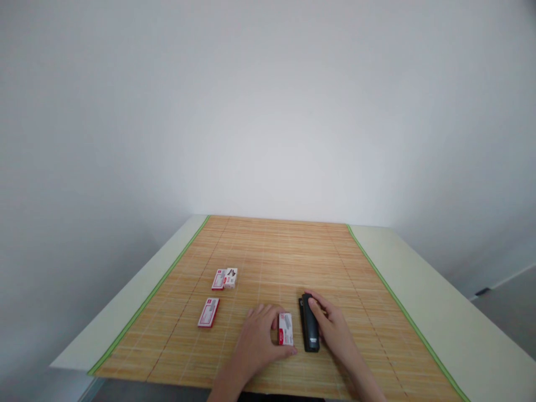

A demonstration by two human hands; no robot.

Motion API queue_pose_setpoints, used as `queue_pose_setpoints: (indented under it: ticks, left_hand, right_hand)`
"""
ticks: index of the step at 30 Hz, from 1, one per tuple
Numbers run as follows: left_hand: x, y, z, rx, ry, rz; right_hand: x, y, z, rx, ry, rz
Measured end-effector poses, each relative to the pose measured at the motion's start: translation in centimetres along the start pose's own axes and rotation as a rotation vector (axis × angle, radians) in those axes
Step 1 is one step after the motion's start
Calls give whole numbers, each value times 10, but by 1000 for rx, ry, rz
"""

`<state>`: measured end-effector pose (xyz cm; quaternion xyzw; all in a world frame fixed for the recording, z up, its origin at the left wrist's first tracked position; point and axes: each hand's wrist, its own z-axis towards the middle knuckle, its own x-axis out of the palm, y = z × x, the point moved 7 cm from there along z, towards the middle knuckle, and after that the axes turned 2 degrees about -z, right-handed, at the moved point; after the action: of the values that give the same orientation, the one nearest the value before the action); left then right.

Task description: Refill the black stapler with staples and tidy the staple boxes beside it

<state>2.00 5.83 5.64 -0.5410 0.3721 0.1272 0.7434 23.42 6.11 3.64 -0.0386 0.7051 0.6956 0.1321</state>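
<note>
A small red and white staple box (286, 329) lies on the bamboo mat in front of me. My left hand (262, 338) curls around it from the left, fingers at its far end and thumb at its near end. Just right of the box is a black stapler (310, 326), closed and pointing lengthwise away from me. My right hand (330, 321) grips the stapler from the right, with the thumb on top near the far end. Some of its fingers are hidden behind the stapler.
On the mat's left side lie a red and white box (208, 312) and, farther back, another like it (218, 278) touching a small white box (230, 277). The bamboo mat (285, 251) has green edging and covers a pale table (410, 273) against a white wall.
</note>
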Motion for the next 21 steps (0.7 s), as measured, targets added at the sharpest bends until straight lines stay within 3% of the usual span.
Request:
queue_pose_setpoints:
  ticks: [6, 17, 19, 21]
  left_hand:
    - [9, -6, 4, 11, 24, -1]
    - [20, -8, 1, 18, 48, -12]
    - [19, -4, -5, 1, 89, -51]
    - [6, 7, -13, -50, 90, -59]
  right_hand:
    - [14, 0, -6, 13, 29, 62]
    - [16, -3, -1, -10, -11, 136]
    - [14, -5, -4, 14, -25, 133]
    - [11, -6, -9, 31, -52, 132]
